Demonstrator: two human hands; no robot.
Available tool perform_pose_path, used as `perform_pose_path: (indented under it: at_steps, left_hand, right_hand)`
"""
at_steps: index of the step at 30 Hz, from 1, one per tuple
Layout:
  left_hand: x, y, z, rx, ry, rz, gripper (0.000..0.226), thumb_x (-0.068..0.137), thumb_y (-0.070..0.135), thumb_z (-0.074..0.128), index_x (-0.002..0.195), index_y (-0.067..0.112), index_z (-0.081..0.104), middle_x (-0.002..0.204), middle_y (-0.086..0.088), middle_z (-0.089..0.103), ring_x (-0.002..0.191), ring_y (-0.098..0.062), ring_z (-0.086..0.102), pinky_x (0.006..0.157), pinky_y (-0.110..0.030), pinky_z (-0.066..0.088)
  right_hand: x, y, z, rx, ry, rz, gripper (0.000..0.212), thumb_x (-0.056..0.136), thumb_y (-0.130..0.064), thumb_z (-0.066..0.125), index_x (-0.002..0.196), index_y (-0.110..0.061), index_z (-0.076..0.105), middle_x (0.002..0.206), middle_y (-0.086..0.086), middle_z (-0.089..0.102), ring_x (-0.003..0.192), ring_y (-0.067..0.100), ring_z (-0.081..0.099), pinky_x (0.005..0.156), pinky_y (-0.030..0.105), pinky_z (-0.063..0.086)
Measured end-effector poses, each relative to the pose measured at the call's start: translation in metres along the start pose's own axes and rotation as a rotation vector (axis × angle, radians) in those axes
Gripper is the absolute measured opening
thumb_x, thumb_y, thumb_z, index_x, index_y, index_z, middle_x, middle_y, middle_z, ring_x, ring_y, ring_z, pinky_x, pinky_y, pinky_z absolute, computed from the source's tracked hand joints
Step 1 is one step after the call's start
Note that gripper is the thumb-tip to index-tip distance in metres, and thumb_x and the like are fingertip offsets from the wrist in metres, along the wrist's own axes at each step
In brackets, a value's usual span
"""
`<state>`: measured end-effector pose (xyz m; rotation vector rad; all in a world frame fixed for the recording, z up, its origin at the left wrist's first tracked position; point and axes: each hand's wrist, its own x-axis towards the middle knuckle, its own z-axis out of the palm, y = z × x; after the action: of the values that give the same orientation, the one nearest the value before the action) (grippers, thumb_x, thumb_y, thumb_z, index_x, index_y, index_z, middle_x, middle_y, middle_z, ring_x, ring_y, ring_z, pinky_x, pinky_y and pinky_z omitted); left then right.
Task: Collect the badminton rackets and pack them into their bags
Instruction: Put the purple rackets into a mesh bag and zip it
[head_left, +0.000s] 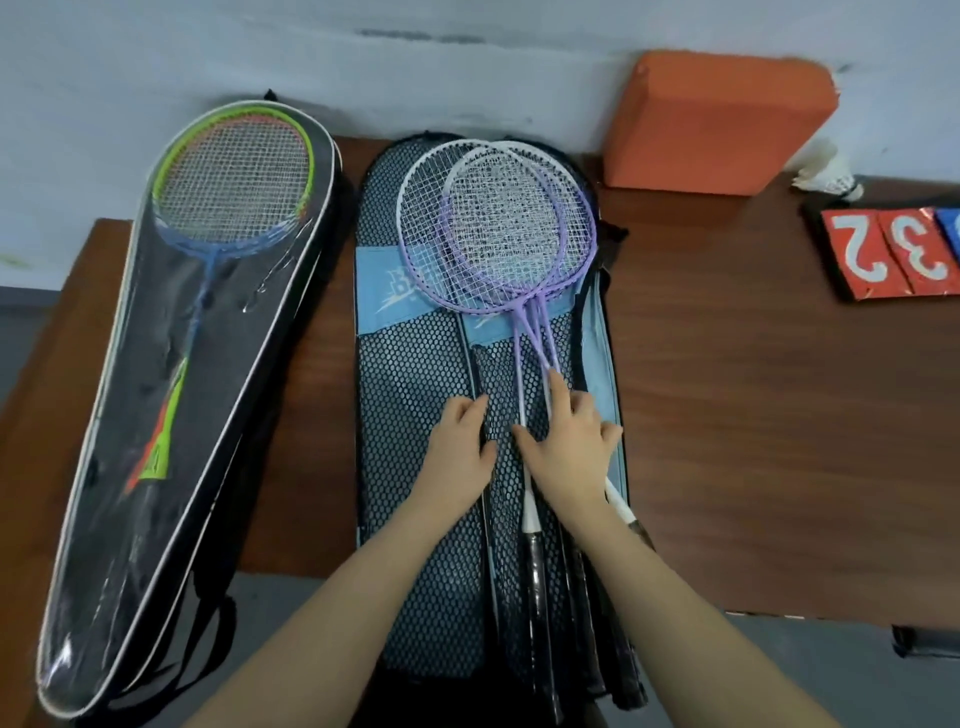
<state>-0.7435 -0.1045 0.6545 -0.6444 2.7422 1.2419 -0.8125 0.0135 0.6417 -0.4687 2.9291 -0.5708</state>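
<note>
The fingers of the right hand (571, 441) lie spread and nearly straight across the thin shafts of the purple-and-white rackets (498, 228), pressing them down onto the mesh bag (415, 395); nothing is curled round a shaft. The fingers of the left hand (462, 441) bend loosely at the dark zip line that runs up the middle of the mesh panel, touching the edge there; whether they pinch it I cannot tell.

The rackets rest on top of the bag, heads toward the wall and overlapping, black grips toward the person and hanging past the table edge. They are not yet inside. To do this step well, I judge the left hand should lift the mesh edge and hold the opening wide while the right gathers the shafts together, so that the heads stack flush and slide in as one without the strings snagging on the mesh. Guiding by the shafts near the grips should give better control than pushing on the strung heads.

By count: two purple-and-white heads show plainly, with perhaps a third shaft beneath, which I cannot settle. One green-and-blue racket (234, 182) sits already inside the clear-fronted black cover (218, 374) to the left. That makes two bags on the brown table (753, 415). Further right are one orange foam block (717, 124), one white shuttlecock (831, 176) and red number cards (893, 254).
</note>
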Motion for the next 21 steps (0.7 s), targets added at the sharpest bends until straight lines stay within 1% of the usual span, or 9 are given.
perform_pose_path:
  at_steps: [2,3,4,8,12,14,16,19,21]
  left_hand:
    - [-0.002,-0.007,-0.001,-0.041,0.012,-0.020,0.057,0.090,0.013,0.056,0.142,0.008,0.032,0.123,-0.006,0.039,0.100,-0.014,0.048,0.097,-0.018,0.032]
    - [-0.003,-0.010,-0.002,-0.049,0.010,-0.026,0.057,0.091,0.014,0.056,0.142,0.008,0.032,0.121,-0.006,0.040,0.097,-0.012,0.047,0.096,-0.017,0.032]
    - [-0.003,-0.012,-0.003,-0.047,0.004,-0.030,0.058,0.091,0.015,0.056,0.142,0.008,0.031,0.120,-0.006,0.040,0.095,-0.013,0.047,0.096,-0.018,0.034]
    - [0.004,-0.012,-0.001,0.030,-0.005,-0.025,0.058,0.088,0.016,0.059,0.140,0.007,0.035,0.120,-0.007,0.042,0.103,-0.022,0.050,0.099,-0.035,0.039]
    - [0.004,-0.009,0.005,0.077,0.011,-0.014,0.057,0.088,0.015,0.059,0.139,0.006,0.036,0.120,-0.007,0.043,0.107,-0.022,0.048,0.100,-0.037,0.037]
    - [0.004,-0.008,0.008,0.103,0.025,-0.029,0.056,0.088,0.015,0.059,0.139,0.006,0.036,0.121,-0.007,0.042,0.109,-0.021,0.047,0.101,-0.038,0.037]
    - [0.005,-0.006,0.011,0.103,0.047,-0.036,0.055,0.087,0.013,0.058,0.138,0.005,0.037,0.120,-0.007,0.042,0.108,-0.022,0.048,0.101,-0.037,0.036]
    - [0.004,-0.001,0.017,0.128,0.089,-0.059,0.054,0.089,0.011,0.056,0.139,0.004,0.037,0.120,-0.008,0.042,0.108,-0.023,0.047,0.099,-0.034,0.033]
    - [0.003,0.004,0.022,0.184,0.118,-0.095,0.054,0.090,0.016,0.054,0.140,0.005,0.035,0.124,-0.009,0.042,0.112,-0.024,0.044,0.100,-0.035,0.032]
  right_hand:
    - [0.007,-0.004,0.003,-0.025,0.006,-0.004,0.070,0.082,-0.037,0.062,0.142,-0.018,0.031,0.114,0.013,0.053,0.100,0.031,0.053,0.083,0.039,0.028]
    - [0.009,-0.004,0.004,-0.028,0.018,-0.015,0.067,0.082,-0.032,0.061,0.141,-0.017,0.034,0.110,0.013,0.055,0.097,0.031,0.054,0.080,0.038,0.029]
    - [0.009,-0.003,0.005,-0.029,0.036,-0.031,0.064,0.081,-0.027,0.062,0.140,-0.016,0.038,0.105,0.013,0.057,0.092,0.032,0.056,0.077,0.038,0.030]
    - [0.009,0.001,0.008,0.037,0.122,-0.099,0.060,0.076,-0.013,0.068,0.133,-0.014,0.050,0.091,0.013,0.065,0.070,0.031,0.060,0.066,0.036,0.039]
    - [0.007,0.006,0.003,0.180,0.132,-0.202,0.055,0.073,0.003,0.064,0.126,-0.010,0.058,0.070,0.008,0.059,0.053,0.028,0.054,0.055,0.028,0.034]
    - [0.004,0.012,-0.002,0.249,0.105,-0.214,0.053,0.075,0.005,0.059,0.126,-0.008,0.057,0.071,0.008,0.058,0.056,0.027,0.054,0.053,0.029,0.038]
    - [0.003,0.023,-0.008,0.267,0.090,-0.209,0.050,0.077,0.004,0.058,0.126,-0.008,0.057,0.075,0.009,0.060,0.060,0.027,0.055,0.055,0.030,0.041]
    - [0.003,0.041,-0.021,0.239,0.104,-0.236,0.049,0.079,0.000,0.056,0.127,-0.010,0.057,0.076,0.006,0.060,0.064,0.015,0.048,0.064,0.027,0.034]
    - [0.002,0.053,-0.032,0.243,0.106,-0.250,0.049,0.080,-0.001,0.055,0.127,-0.010,0.056,0.079,0.006,0.062,0.068,0.014,0.048,0.068,0.029,0.034]
